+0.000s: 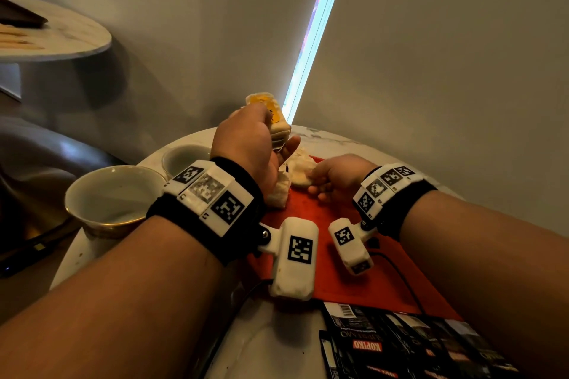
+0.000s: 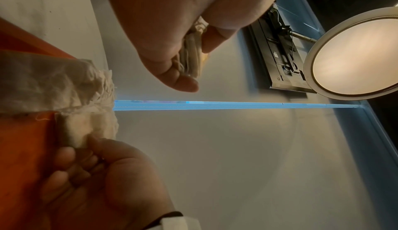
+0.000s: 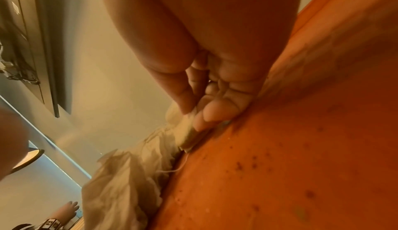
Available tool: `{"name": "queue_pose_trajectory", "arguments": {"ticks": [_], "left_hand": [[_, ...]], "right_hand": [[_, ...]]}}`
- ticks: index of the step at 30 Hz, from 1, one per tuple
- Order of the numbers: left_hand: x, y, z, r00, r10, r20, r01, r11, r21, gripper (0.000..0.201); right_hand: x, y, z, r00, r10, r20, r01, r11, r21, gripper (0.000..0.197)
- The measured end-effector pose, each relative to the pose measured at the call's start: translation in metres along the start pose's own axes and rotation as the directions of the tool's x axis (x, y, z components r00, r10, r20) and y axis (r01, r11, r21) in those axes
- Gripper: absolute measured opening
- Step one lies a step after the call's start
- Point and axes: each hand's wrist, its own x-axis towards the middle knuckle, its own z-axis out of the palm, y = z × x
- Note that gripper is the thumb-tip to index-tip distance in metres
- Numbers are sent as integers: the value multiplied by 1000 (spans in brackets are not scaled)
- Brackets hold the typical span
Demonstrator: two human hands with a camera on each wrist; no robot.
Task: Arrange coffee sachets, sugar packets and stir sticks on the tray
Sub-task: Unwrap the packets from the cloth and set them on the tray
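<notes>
At the frame's left we see two cups (image 1: 112, 198) on the table (image 1: 277, 341). At centre our raised left hand (image 1: 249, 144) has its fingers clamped on stacked sugar packets (image 1: 277, 123). Right of it, our lowered right hand (image 1: 340, 175) pinches a white packet (image 1: 300, 177) on the red tray (image 1: 338, 271). Coffee sachets (image 1: 400, 344) lie lower right.

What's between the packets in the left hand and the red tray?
The left hand holds a stack of packets above the far end of the red tray. Below lie white crumpled paper packets, which the right hand pinches. The tray's near part shows bare.
</notes>
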Motion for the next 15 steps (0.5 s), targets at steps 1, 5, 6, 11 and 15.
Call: {"name": "queue_pose_trajectory", "arguments": {"ticks": [1, 5, 6, 11, 15], "left_hand": [[0, 0, 0, 1000, 3, 3, -3, 1000, -1, 18], [1, 0, -1, 1000, -1, 0, 1, 1000, 2, 19], [1, 0, -1, 1000, -5, 5, 5, 1000, 4, 15], [1, -1, -3, 998, 48, 29, -50, 997, 57, 6], [1, -3, -4, 994, 92, 55, -94, 995, 44, 5]], "right_hand": [[0, 0, 1, 1000, 6, 0, -6, 1000, -11, 6], [1, 0, 2, 1000, 3, -4, -3, 1000, -19, 9], [1, 0, 1, 1000, 0, -5, 0, 1000, -14, 10], [1, 2, 1, 1000, 4, -11, -4, 1000, 25, 7], [-2, 1, 1, 1000, 3, -24, -2, 999, 42, 5]]}}
